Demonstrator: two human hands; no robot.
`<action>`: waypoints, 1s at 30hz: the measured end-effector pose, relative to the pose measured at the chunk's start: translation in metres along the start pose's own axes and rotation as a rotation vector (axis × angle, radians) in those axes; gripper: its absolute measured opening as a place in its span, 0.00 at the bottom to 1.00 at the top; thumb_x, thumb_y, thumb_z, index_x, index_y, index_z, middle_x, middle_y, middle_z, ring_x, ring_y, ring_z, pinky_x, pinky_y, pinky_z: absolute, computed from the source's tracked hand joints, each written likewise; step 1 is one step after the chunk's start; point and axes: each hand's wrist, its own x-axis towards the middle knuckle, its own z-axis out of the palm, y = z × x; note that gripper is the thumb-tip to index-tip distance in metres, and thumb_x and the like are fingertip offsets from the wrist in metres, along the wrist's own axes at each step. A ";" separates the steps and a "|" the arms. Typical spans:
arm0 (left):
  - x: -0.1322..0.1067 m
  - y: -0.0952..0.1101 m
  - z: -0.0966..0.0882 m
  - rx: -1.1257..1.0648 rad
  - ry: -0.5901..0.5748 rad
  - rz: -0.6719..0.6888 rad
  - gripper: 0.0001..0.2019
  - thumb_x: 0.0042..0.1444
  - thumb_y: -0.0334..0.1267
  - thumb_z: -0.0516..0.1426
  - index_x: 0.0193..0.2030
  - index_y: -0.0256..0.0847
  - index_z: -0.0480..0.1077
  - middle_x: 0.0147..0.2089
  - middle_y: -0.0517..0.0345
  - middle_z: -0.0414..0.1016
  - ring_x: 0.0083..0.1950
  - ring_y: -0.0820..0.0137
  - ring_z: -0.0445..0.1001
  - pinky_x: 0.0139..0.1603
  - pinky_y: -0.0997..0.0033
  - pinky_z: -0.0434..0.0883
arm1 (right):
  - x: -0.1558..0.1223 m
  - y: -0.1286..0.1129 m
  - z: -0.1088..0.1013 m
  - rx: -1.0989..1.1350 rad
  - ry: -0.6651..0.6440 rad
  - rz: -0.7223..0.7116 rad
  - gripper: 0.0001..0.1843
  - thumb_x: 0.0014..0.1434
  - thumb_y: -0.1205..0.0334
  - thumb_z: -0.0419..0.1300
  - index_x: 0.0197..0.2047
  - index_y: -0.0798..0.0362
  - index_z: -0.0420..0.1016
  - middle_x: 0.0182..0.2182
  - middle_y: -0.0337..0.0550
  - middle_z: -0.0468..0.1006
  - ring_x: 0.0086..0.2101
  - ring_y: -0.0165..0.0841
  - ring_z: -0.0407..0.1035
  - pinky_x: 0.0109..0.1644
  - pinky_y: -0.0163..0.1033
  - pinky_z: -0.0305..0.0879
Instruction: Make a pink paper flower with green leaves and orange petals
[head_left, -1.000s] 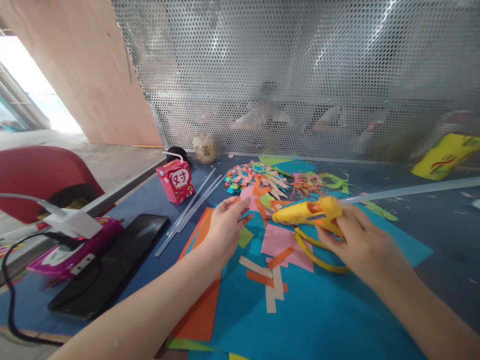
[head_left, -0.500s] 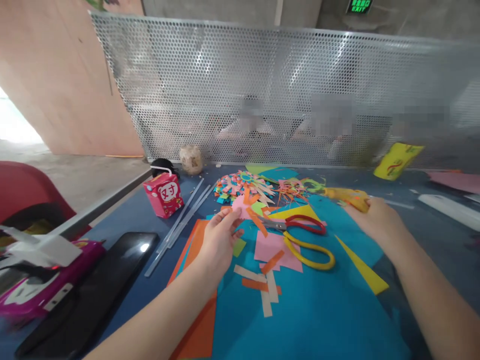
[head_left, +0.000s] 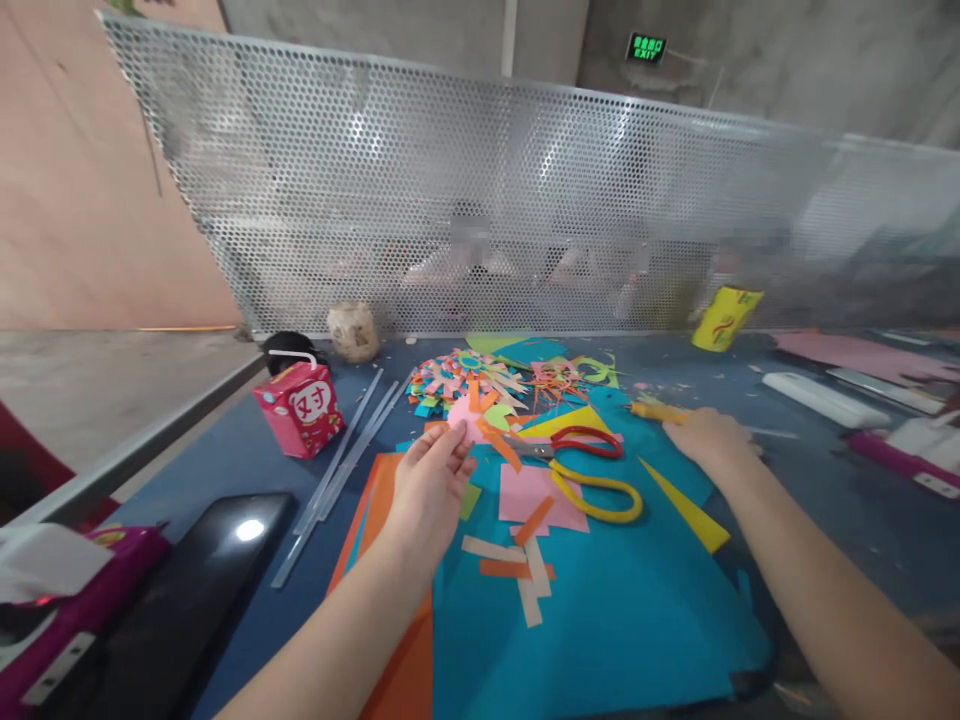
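My left hand (head_left: 429, 490) hovers over the edge of an orange sheet (head_left: 386, 610). Its fingertips are pinched together beside a pink paper piece (head_left: 461, 415); what they hold is too small to make out. My right hand (head_left: 712, 440) lies on a yellow glue gun (head_left: 651, 410) that rests on the blue table, only its nozzle end showing. Red-and-yellow scissors (head_left: 592, 472) lie between my hands on a pink square atop a large blue sheet (head_left: 600, 630). Cut paper strips (head_left: 517, 570) lie in front of them.
A colourful paper-strip craft (head_left: 465, 372) sits behind the scissors. A red drink carton (head_left: 300, 408), clear glue sticks (head_left: 337, 460), a black tablet (head_left: 187, 590) and a magenta device (head_left: 67, 620) are at left. A perforated metal screen (head_left: 450, 200) closes the back; a yellow packet (head_left: 724, 318) leans on it.
My right hand carried the glue gun from above the scissors out to the right and down onto the table. The left hand stayed put. My head tilted up.
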 end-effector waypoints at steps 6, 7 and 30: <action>-0.005 0.003 0.002 -0.079 -0.089 -0.039 0.07 0.52 0.23 0.55 0.27 0.35 0.64 0.22 0.61 0.69 0.21 0.79 0.69 0.21 0.82 0.66 | -0.055 -0.083 -0.034 0.194 -0.381 -0.476 0.07 0.57 0.59 0.55 0.35 0.52 0.71 0.34 0.43 0.75 0.34 0.34 0.69 0.39 0.42 0.65; -0.006 0.004 0.002 -0.091 -0.106 -0.036 0.07 0.52 0.23 0.55 0.27 0.35 0.64 0.22 0.61 0.69 0.22 0.79 0.69 0.22 0.83 0.66 | -0.067 -0.096 -0.038 0.249 -0.479 -0.585 0.06 0.57 0.57 0.55 0.33 0.49 0.71 0.31 0.37 0.75 0.31 0.29 0.68 0.36 0.36 0.64; -0.008 -0.004 0.000 0.058 -0.154 0.199 0.15 0.39 0.32 0.66 0.30 0.38 0.63 0.21 0.70 0.65 0.21 0.82 0.65 0.23 0.82 0.63 | -0.102 -0.133 -0.046 0.788 -0.741 -0.768 0.20 0.60 0.53 0.53 0.19 0.51 0.63 0.14 0.33 0.67 0.19 0.25 0.59 0.23 0.31 0.54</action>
